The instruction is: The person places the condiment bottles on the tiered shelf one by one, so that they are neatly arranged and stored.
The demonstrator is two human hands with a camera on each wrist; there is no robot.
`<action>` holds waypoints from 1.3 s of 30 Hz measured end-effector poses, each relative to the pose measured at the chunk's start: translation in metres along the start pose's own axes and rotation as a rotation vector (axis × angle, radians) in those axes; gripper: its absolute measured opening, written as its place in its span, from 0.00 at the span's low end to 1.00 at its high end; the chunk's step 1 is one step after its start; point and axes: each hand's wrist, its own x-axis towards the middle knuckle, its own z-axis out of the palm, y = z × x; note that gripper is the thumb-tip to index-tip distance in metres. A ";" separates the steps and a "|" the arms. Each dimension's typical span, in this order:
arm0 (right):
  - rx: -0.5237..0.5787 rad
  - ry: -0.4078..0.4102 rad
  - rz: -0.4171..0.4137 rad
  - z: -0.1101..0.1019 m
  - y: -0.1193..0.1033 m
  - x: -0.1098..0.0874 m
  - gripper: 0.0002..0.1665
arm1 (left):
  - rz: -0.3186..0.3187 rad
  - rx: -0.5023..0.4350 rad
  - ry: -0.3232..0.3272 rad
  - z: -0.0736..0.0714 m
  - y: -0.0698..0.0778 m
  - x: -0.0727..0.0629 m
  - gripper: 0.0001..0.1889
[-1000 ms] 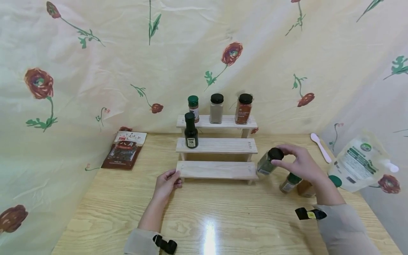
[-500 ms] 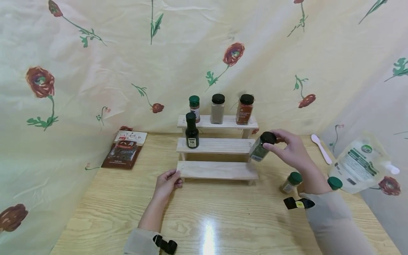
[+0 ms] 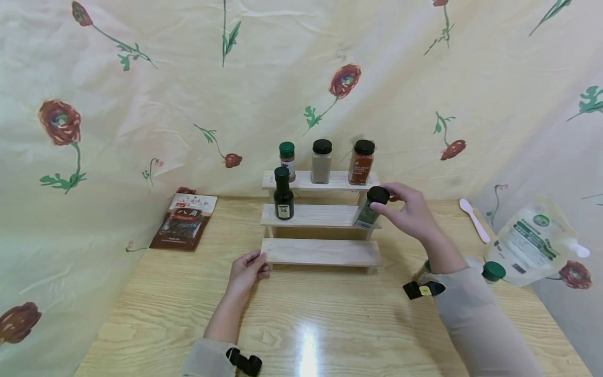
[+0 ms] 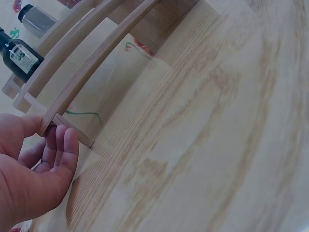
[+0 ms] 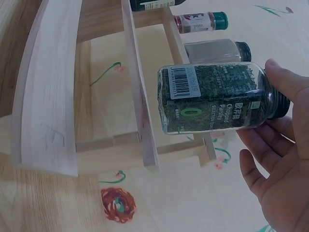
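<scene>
A glass jar of chopped parsley [image 5: 212, 99] with a black lid is pinched near its lid by my right hand [image 3: 410, 212]. In the head view the jar leans slightly over the right end of the middle step of a wooden three-step rack [image 3: 320, 251]; whether its base touches the step I cannot tell. My left hand [image 3: 246, 272] grips the left end of the lowest step, thumb on top and fingers curled beneath, as the left wrist view shows. A dark sauce bottle [image 3: 283, 196] stands at the left of the middle step.
The top step bears a green-capped jar [image 3: 288, 161], a black-lidded jar of pale powder [image 3: 321, 162] and a red spice jar [image 3: 361, 163]. A brown packet [image 3: 183, 222] lies left. Rightward are a spoon [image 3: 473, 220], a white pouch [image 3: 532, 241] and green-capped containers partly behind the right arm.
My right hand has carried the parsley jar left and up from the table beside the rack to the middle step's right end. The left hand has stayed in place.
</scene>
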 end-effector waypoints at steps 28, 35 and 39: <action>0.039 -0.203 0.034 0.046 -0.020 0.046 0.27 | 0.027 -0.024 0.012 0.001 -0.002 0.000 0.22; 0.057 -0.226 -0.005 0.057 -0.025 0.055 0.25 | 0.034 -0.015 0.013 0.000 -0.002 0.001 0.22; 0.049 -0.248 -0.009 0.061 -0.029 0.060 0.25 | 0.026 -0.002 0.011 0.000 -0.002 0.002 0.22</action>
